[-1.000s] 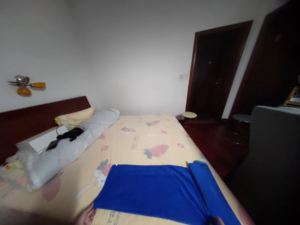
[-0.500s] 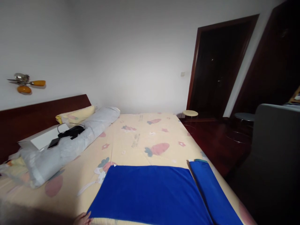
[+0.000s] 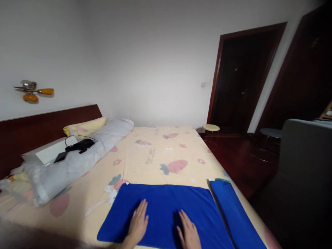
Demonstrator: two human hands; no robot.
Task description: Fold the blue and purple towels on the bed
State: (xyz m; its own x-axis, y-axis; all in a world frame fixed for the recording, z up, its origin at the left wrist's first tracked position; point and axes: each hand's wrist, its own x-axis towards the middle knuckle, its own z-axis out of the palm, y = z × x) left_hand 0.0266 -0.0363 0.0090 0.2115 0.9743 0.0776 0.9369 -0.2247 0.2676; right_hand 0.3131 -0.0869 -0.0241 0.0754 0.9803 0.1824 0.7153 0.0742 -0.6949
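From where I stand, the big pale wall is at the far side, with a dark door in it to the right. The bed fills the middle. A long gray bundle lies on its left side, with a white box by it.

The blue cloth is on the near part of the bed. It is spread out flat, and I see no big wrinkles. Just to its right is a long, narrow blue roll, with a thin dark line between the two. I can't tell if they join anywhere, as the near end is out of sight.

I think the spreading is nearly done. Maybe only a little smoothing is left.

The left hand and the right hand are both over the cloth, flat, with fingers stretched out. They grip nothing. I can't tell how hard they press, or if they touch it all over.

Smallest is a white tag at the cloth's far left corner.
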